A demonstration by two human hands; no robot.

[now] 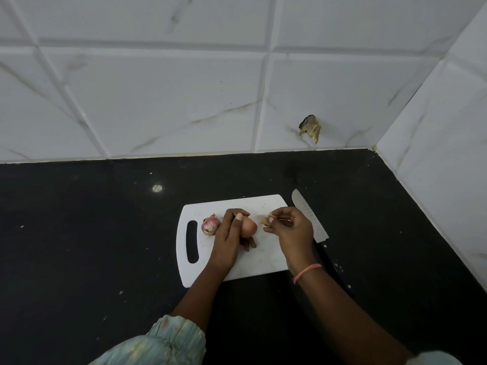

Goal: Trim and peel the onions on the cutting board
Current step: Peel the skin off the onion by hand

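Note:
A white cutting board (263,262) lies on the black counter. My left hand (229,233) grips a smooth, pale orange onion (249,228) just above the board's middle. To the right of it, my right hand (292,229) pinches a scrap of dry onion skin (266,219) between its fingertips. A second onion (210,225), purple and white with its skin on, sits on the board near the handle slot, beside my left hand. A knife (309,219) lies off the board's right edge, blade pointing away, its black handle partly hidden by my right wrist.
The black counter (92,233) spreads around the board, with small crumbs scattered on it. White tiled walls (184,101) close off the back and the right side, meeting in a corner. A chipped spot (311,127) marks the back wall.

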